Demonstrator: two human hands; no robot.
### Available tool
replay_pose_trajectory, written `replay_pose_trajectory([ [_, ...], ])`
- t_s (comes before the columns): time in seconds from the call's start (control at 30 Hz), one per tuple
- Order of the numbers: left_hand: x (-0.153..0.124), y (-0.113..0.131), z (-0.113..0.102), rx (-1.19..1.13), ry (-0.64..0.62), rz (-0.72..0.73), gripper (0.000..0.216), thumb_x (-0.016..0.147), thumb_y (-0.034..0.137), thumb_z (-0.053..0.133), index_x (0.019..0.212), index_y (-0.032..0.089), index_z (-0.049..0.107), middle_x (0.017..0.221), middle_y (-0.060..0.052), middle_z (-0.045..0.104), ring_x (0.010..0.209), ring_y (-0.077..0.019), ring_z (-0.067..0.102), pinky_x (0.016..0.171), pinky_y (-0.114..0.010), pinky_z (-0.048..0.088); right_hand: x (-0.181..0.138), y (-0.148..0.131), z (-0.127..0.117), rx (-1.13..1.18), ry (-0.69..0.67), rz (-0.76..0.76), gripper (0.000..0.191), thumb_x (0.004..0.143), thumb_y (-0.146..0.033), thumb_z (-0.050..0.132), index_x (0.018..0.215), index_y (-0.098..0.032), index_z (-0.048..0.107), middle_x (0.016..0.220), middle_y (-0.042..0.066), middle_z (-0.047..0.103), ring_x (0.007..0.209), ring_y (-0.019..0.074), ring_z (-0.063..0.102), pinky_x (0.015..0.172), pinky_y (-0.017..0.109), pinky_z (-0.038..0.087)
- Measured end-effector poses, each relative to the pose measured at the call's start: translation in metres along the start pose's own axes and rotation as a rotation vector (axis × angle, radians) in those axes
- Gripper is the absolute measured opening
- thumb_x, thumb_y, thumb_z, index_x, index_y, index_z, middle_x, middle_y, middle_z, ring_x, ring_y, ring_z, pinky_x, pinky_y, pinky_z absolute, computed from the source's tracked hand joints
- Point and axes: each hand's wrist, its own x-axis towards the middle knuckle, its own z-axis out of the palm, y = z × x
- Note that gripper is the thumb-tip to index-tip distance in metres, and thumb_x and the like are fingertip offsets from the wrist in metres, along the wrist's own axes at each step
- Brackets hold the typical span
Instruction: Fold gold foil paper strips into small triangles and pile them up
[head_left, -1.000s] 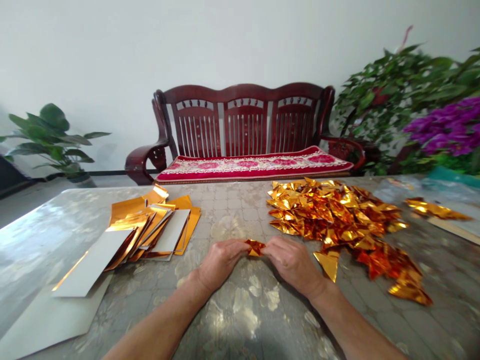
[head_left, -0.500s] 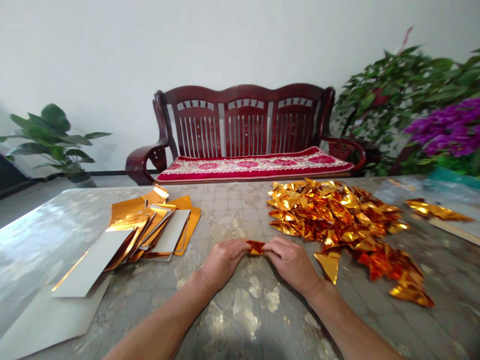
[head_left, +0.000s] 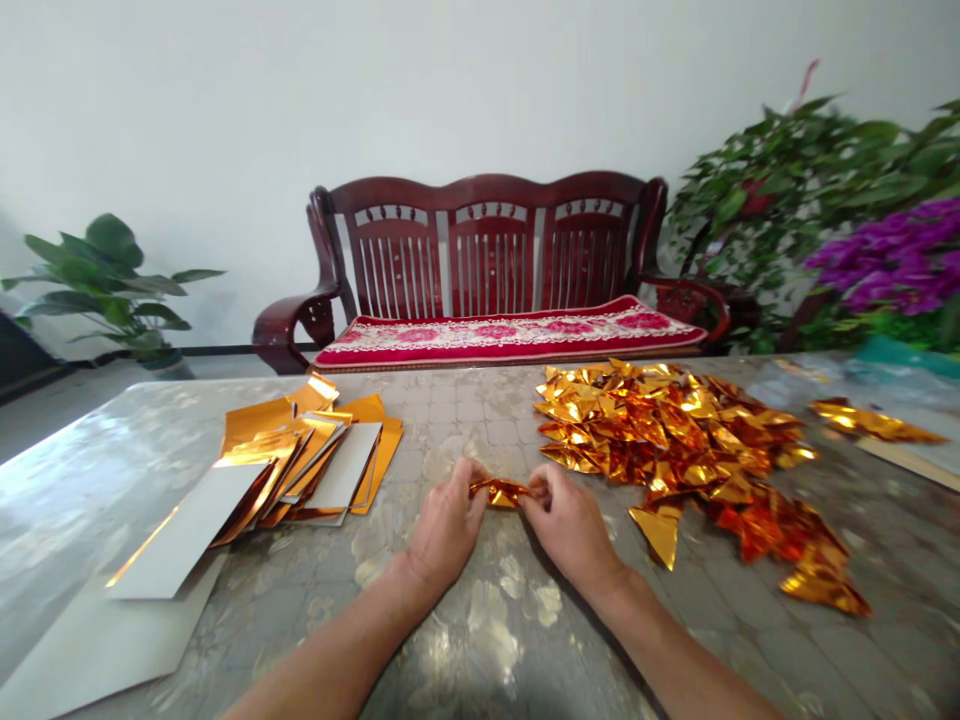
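My left hand (head_left: 448, 523) and my right hand (head_left: 566, 525) pinch the two ends of a small folded piece of gold foil paper (head_left: 499, 492), held just above the table. A large heap of folded gold foil triangles (head_left: 667, 437) lies just beyond my right hand. To the left of my left hand sits a fanned stack of gold foil sheets with white backs (head_left: 304, 455). Neither hand touches the heap or the stack.
A marble-patterned plastic table cover (head_left: 420, 440) spreads under everything. More folded foil (head_left: 870, 421) lies on a flat board at the far right. Beyond the table stand a dark wooden bench with a red cushion (head_left: 495, 335) and potted plants.
My hands have drawn slightly apart and lifted the foil piece, which now looks longer and more stretched out. The heap and the stack have not moved.
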Motion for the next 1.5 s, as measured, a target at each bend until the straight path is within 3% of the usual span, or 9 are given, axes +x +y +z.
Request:
replay_pose_trajectory([
  [0.1, 0.005, -0.004, 0.003, -0.081, 0.037, -0.043, 0.028, 0.087, 0.011, 0.053, 0.111, 0.023, 0.058, 0.099, 0.001, 0.075, 0.093, -0.0138, 0.071, 0.082, -0.024, 0.053, 0.003, 0.0, 0.005, 0.019, 0.023, 0.063, 0.026, 0.079, -0.019, 0.056, 0.104, -0.02, 0.061, 0.073, 0.0, 0.07, 0.069, 0.0187, 0.066, 0.064, 0.027, 0.043],
  [0.2, 0.009, -0.005, 0.006, -0.063, 0.08, -0.074, 0.03, 0.086, 0.011, 0.055, 0.112, 0.023, 0.064, 0.101, 0.0, 0.076, 0.094, -0.0157, 0.072, 0.084, -0.026, 0.054, 0.007, -0.001, 0.006, -0.003, -0.008, -0.005, 0.02, 0.084, -0.021, 0.051, 0.097, -0.02, 0.067, 0.081, 0.003, 0.073, 0.077, 0.0201, 0.068, 0.07, 0.029, 0.044],
  [0.3, 0.011, -0.004, 0.008, -0.032, 0.09, -0.105, 0.024, 0.085, 0.012, 0.058, 0.102, 0.023, 0.071, 0.098, 0.0, 0.077, 0.09, -0.0163, 0.072, 0.083, -0.027, 0.053, 0.009, -0.002, 0.005, 0.007, -0.025, -0.043, 0.025, 0.089, -0.025, 0.046, 0.088, -0.022, 0.071, 0.085, 0.004, 0.075, 0.082, 0.021, 0.069, 0.072, 0.029, 0.045],
  [0.5, 0.016, 0.002, 0.006, -0.017, 0.086, -0.137, 0.016, 0.082, 0.012, 0.063, 0.084, 0.022, 0.075, 0.084, 0.0, 0.074, 0.08, -0.0149, 0.067, 0.075, -0.026, 0.048, 0.009, -0.003, 0.007, 0.063, 0.031, -0.044, 0.028, 0.087, -0.023, 0.048, 0.096, -0.022, 0.075, 0.095, 0.004, 0.077, 0.089, 0.0206, 0.07, 0.079, 0.029, 0.047],
  [0.73, 0.02, 0.006, 0.005, -0.014, 0.089, -0.24, 0.012, 0.082, 0.02, 0.065, 0.075, 0.018, 0.074, 0.075, -0.001, 0.069, 0.073, -0.014, 0.062, 0.068, -0.025, 0.043, 0.009, -0.009, 0.005, 0.088, -0.004, 0.02, 0.029, 0.088, -0.031, 0.049, 0.088, -0.022, 0.076, 0.087, 0.004, 0.077, 0.082, 0.0211, 0.07, 0.072, 0.028, 0.046],
  [0.93, 0.018, 0.007, 0.007, -0.049, 0.109, -0.246, 0.015, 0.081, 0.025, 0.064, 0.074, 0.018, 0.074, 0.074, -0.001, 0.068, 0.071, -0.0137, 0.06, 0.067, -0.024, 0.042, 0.009, -0.009, 0.003, 0.099, 0.004, 0.074, 0.033, 0.089, -0.038, 0.048, 0.079, -0.021, 0.074, 0.075, 0.004, 0.076, 0.069, 0.0196, 0.068, 0.062, 0.026, 0.043],
  [1.2, 0.019, 0.009, 0.009, -0.107, 0.093, -0.271, 0.017, 0.081, 0.026, 0.063, 0.075, 0.019, 0.077, 0.074, -0.001, 0.073, 0.071, -0.0153, 0.063, 0.07, -0.026, 0.045, 0.01, -0.008, 0.006, 0.184, 0.075, 0.043, 0.03, 0.087, -0.036, 0.048, 0.083, -0.022, 0.075, 0.084, 0.005, 0.077, 0.077, 0.0215, 0.069, 0.071, 0.029, 0.047],
  [1.5, 0.02, 0.008, 0.013, -0.128, 0.125, -0.272, 0.022, 0.08, 0.031, 0.062, 0.069, 0.017, 0.075, 0.07, -0.001, 0.07, 0.068, -0.0151, 0.061, 0.066, -0.025, 0.042, 0.012, -0.009, 0.005, 0.184, 0.08, 0.032, 0.031, 0.086, -0.037, 0.047, 0.072, -0.02, 0.07, 0.069, 0.004, 0.071, 0.066, 0.0199, 0.064, 0.064, 0.028, 0.043],
])
